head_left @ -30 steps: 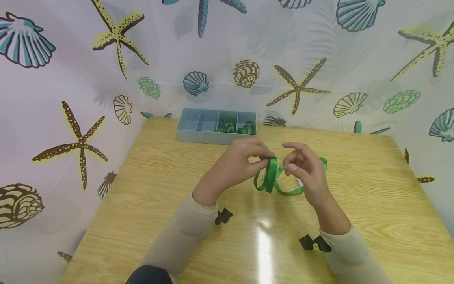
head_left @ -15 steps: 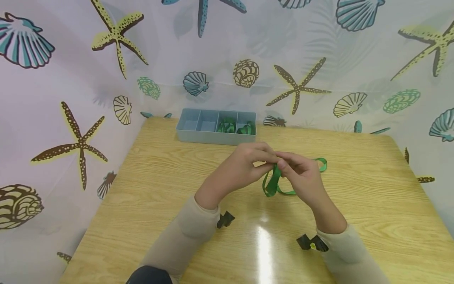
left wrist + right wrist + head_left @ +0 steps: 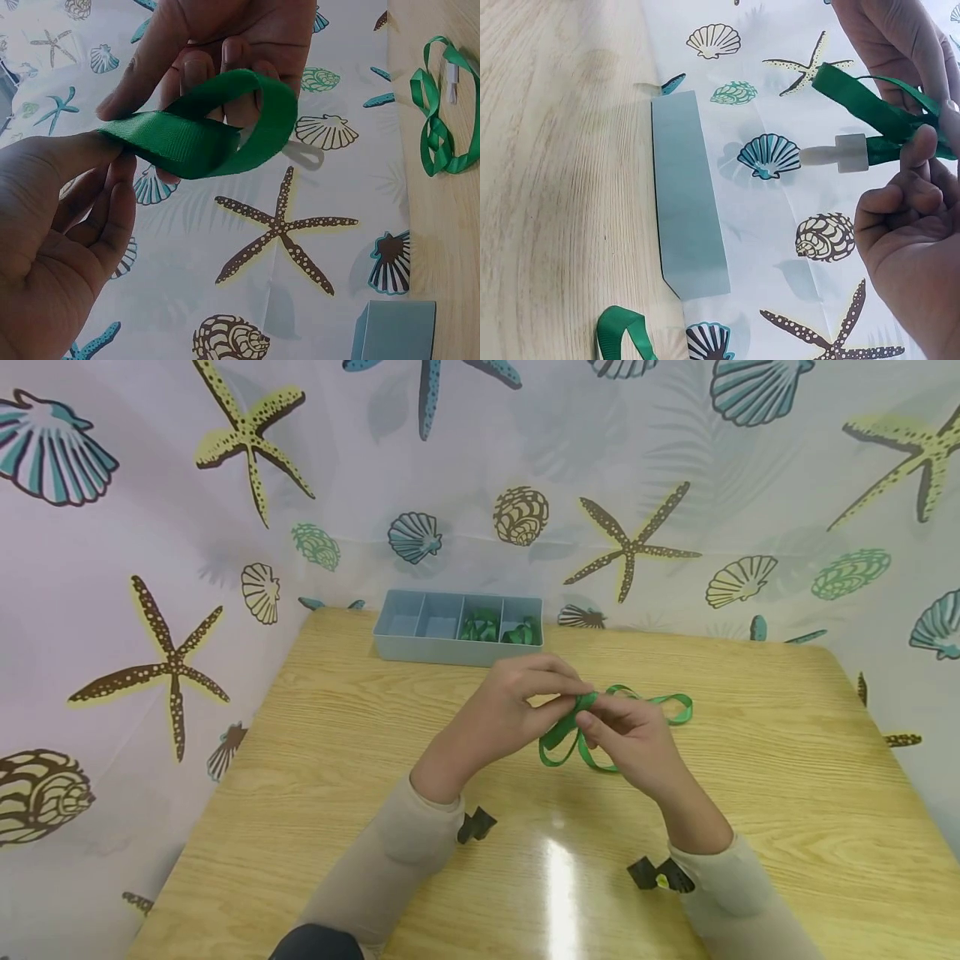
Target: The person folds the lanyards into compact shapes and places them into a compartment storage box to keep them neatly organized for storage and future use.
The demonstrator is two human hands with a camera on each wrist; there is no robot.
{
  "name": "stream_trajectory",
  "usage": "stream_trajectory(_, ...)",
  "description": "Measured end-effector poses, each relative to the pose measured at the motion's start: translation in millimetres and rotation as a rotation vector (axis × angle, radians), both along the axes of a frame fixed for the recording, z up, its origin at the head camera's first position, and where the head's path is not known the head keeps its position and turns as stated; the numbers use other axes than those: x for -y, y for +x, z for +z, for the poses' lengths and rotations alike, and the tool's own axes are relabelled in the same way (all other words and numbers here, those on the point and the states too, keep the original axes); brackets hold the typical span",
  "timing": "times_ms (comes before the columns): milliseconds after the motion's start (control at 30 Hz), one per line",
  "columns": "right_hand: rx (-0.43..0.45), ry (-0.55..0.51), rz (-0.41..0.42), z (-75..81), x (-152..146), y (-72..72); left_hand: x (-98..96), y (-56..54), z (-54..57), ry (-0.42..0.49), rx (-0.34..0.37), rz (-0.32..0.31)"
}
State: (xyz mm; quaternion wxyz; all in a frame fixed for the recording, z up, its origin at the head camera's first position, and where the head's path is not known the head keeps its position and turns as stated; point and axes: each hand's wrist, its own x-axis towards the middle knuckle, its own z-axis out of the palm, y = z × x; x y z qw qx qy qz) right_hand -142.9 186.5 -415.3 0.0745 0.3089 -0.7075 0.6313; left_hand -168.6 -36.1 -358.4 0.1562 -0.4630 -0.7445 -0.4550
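A folded green ribbon lanyard [image 3: 564, 727] hangs between both hands, above the table. My left hand [image 3: 517, 693] pinches its upper end between thumb and fingers. From the right, my right hand [image 3: 637, 739] grips the same ribbon, its fingertips close to the left ones. One wide ribbon loop [image 3: 274, 124] bulges out past the fingers in the left wrist view. A white plastic clip [image 3: 851, 154] sticks out from the held ribbon in the right wrist view. Behind the right hand a second green lanyard [image 3: 681, 708] lies on the table, with a white clip [image 3: 451, 82] of its own.
A blue-grey divided tray [image 3: 442, 650] stands at the table's back edge; green lanyards [image 3: 480, 625] lie in its two right compartments. Behind the wooden table [image 3: 337, 735] hangs a curtain [image 3: 465, 468] printed with shells and starfish. Black pieces [image 3: 477, 825] show at both cuffs.
My right hand, apart from the held lanyard a second ago, has moved left and now grips it. The ribbon's loops hung straight down before; now they slant to the lower left.
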Motion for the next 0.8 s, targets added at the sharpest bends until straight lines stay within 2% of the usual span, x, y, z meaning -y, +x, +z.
stream_trajectory(233, 0.012, 0.058, 0.073, -0.6, 1, -0.6, 0.9, -0.6, 2.6, 0.019, -0.013, 0.016)
stream_trajectory(600, 0.009, 0.101, 0.049, 1.6, 10, 2.0, 2.3, -0.9, 2.0, 0.054, -0.006, 0.024)
stream_trajectory(800, 0.013, 0.097, 0.051, 1.4, 13, 2.1, 3.0, -1.8, 1.5, 0.063, -0.03, 0.025)
